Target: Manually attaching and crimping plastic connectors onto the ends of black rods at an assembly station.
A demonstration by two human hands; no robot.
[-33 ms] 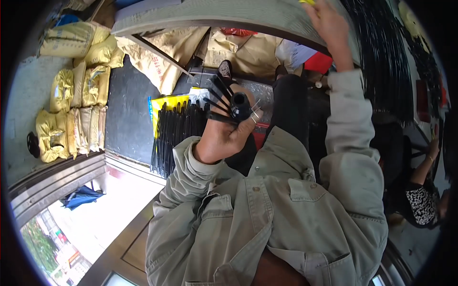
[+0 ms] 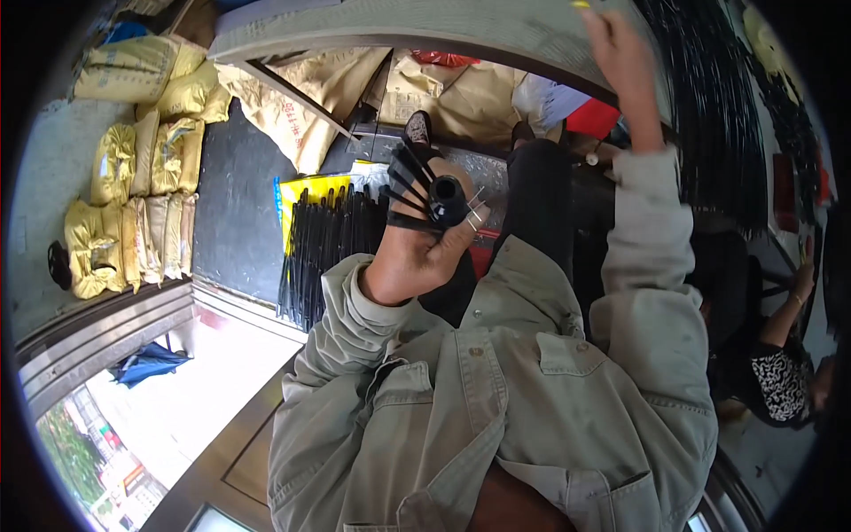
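My left hand [image 2: 417, 257] is closed around what looks like a black umbrella frame [image 2: 448, 202]. The frame's round, hollow end faces up, and several black ribs fan out to its left. Thin metal wires [image 2: 477, 211] stick out beside my thumb. My right hand [image 2: 618, 53] is raised at the upper right, over the grey bench top. A small yellow thing [image 2: 581, 4] shows at its fingertips, cut off by the picture's upper edge, so its kind is unclear. Left of my left hand stands a bundle of black rods [image 2: 328, 239].
Stacked yellow-brown sacks [image 2: 111, 239] line the left side. The grey bench [image 2: 496, 22] crosses the top, with brown paper sacks [image 2: 479, 97] beneath. Long black rods [image 2: 709, 115] hang at the right. Another person's arm [image 2: 784, 319] is at the far right. A blue umbrella [image 2: 152, 363] lies outside the doorway.
My right hand has shifted slightly to the right, and less of the yellow thing shows. My left hand keeps its hold on the black frame.
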